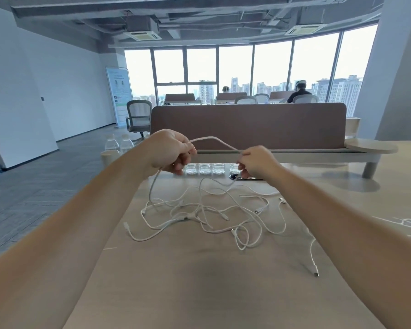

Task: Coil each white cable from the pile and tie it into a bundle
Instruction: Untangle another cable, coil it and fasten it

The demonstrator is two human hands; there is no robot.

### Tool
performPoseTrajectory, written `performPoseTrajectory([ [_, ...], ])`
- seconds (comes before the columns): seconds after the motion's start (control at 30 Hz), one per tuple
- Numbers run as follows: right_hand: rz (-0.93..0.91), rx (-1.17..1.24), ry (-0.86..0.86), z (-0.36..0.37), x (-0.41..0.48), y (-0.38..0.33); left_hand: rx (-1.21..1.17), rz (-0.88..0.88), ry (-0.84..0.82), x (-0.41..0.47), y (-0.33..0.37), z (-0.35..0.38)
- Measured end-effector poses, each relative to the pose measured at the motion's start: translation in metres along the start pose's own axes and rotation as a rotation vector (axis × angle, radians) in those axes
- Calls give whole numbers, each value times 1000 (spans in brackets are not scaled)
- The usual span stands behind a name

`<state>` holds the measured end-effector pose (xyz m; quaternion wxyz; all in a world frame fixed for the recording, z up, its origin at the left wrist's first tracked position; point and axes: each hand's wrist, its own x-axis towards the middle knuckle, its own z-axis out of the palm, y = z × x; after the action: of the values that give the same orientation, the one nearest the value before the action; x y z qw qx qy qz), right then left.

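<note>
A tangled pile of white cables [207,214] lies on the beige table [199,281] in front of me. My left hand [170,150] and my right hand [256,161] are raised above the pile, each pinching the same white cable [214,138]. A short stretch of it arches between the two hands. From my left hand the cable hangs down into the pile. From my right hand another stretch drops toward the table. One cable end with a USB plug [315,271] lies apart at the right.
A brown desk divider [247,124] stands at the table's far edge, with a row of clear containers [205,168] before it. Water bottles [119,143] and a paper cup [109,155] sit at the far left. Office chairs and seated people are far behind.
</note>
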<state>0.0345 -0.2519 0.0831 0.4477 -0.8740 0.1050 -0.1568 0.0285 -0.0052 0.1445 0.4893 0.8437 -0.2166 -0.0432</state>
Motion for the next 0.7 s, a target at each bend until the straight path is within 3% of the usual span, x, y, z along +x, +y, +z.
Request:
performPoseTrajectory([
  [0.17, -323, -54, 198, -6, -13, -30, 2, -140, -59, 3, -12, 10],
  [0.27, -468, -160, 179, -5, -19, -46, 25, -91, -97, 4, -10, 11],
  [0.43, -549, -436, 192, 3, -32, -63, -4, 37, -50, 4, 1, 12],
  [0.57, -383, -528, 218, 4, -31, -56, -112, 92, 60, 4, 2, 5],
  [0.7, -77, -188, -69, 6, -18, -29, -153, 90, 43, -2, 4, -3],
])
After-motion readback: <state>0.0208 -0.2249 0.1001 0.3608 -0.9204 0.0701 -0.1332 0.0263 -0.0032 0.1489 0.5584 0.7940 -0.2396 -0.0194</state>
